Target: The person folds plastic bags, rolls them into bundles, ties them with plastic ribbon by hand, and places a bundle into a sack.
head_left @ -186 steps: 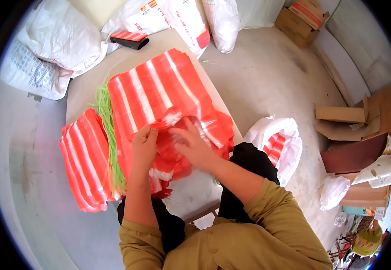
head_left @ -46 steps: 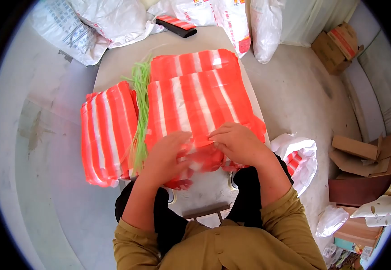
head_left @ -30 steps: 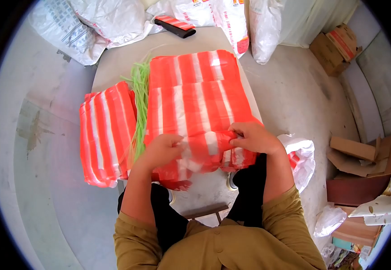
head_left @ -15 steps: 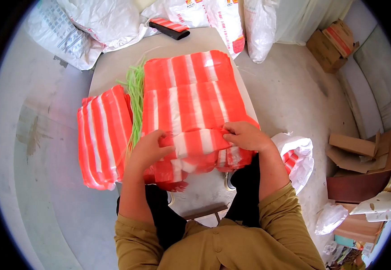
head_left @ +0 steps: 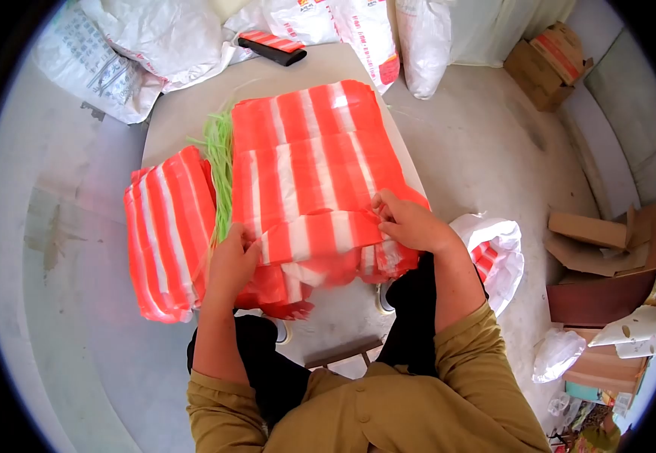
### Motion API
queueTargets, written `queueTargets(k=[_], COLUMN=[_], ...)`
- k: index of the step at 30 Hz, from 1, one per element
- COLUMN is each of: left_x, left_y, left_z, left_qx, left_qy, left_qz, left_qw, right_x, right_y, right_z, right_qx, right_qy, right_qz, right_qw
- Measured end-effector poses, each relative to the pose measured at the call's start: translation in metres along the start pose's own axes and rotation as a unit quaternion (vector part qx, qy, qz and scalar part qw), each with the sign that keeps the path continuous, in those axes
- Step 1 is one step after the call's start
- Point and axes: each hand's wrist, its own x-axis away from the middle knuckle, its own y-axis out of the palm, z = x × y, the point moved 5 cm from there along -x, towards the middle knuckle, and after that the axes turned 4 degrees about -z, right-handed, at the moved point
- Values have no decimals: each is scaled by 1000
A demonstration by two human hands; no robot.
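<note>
A wide stack of red-and-white striped plastic bags (head_left: pixel 305 143) lies in front of me, its near end hanging over the table edge in loose folds. At the left of the near fold, my left hand (head_left: pixel 233 260) is closed with thumb and fingers pinching the top bag's edge. My right hand (head_left: pixel 411 223) pinches the same bag near its right corner, fingers curled. Between the hands the fold (head_left: pixel 313 234) is stretched across, its lower part blurred. Beside the stack runs a bundle of green plastic strips (head_left: pixel 223 166), and left of it a smaller striped stack (head_left: pixel 165 234).
The table (head_left: pixel 267 75) carries a dark roll with a striped top (head_left: pixel 273 47) at its far end. White sacks (head_left: pixel 162 38) stand behind it. An open white sack (head_left: pixel 503 257) with striped plastic inside sits at right, near cardboard boxes (head_left: pixel 599 241).
My left hand has moved left and slightly down to the fold's left end, and the near fold is pulled wider. My right hand has shifted a little, still at the right side.
</note>
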Motion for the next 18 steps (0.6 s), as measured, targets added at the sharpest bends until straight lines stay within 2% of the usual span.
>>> queueTargets(k=[2, 5, 8, 11, 14, 18], left_x=[2, 5, 10, 12, 26, 31], left_y=[0, -1, -3, -3, -9, -11], left_z=[-1, -7, -3, -4, 18, 31], left_qx=[-27, 8, 40, 55, 33, -16], left_qy=[11, 28, 25, -6, 74, 71], left_qz=[16, 1, -37, -87, -76, -50], left_qw=[999, 1000, 998, 995, 994, 996], right_x=[4, 2, 3, 10, 19, 20], right_y=[-4, 1, 2, -1, 2, 8], right_z=[-2, 15, 17, -1, -13, -21], right_qx=[10, 46, 18, 59, 87, 133], right_qy=[11, -57, -53, -28, -55, -20], right_qz=[-22, -18, -16, -56, -24, -8], right_qw=[1000, 997, 998, 996, 994, 991])
